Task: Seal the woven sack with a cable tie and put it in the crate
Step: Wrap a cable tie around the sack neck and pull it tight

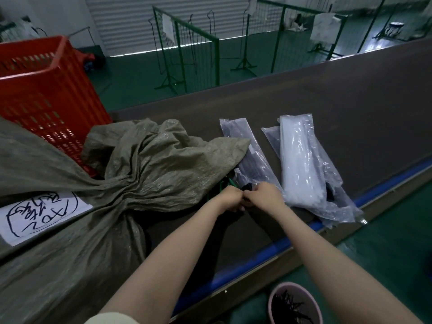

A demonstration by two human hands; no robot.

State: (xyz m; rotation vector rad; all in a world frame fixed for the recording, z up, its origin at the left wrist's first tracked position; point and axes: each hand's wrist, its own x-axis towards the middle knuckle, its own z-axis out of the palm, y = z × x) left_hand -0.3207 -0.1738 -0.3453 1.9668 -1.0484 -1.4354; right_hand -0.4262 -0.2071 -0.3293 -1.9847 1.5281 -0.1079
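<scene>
A grey-green woven sack (145, 164) lies on the dark table, its neck bunched and its mouth fanned out toward the middle. A white label with black handwriting (39, 213) sits on it at the left. A red plastic crate (44, 90) stands behind the sack at the far left. My left hand (230, 198) and my right hand (263, 195) meet at the near end of a clear bag of black cable ties (247, 157), both pinching its dark opening. Green ties (224, 183) poke out beside my left hand.
A clear bag of white cable ties (301, 160) lies to the right, over another bag. The table's blue front edge (278, 246) runs diagonally. A pink bin (294, 305) with dark scraps stands on the floor below. Green wire fences (194, 50) stand beyond the table.
</scene>
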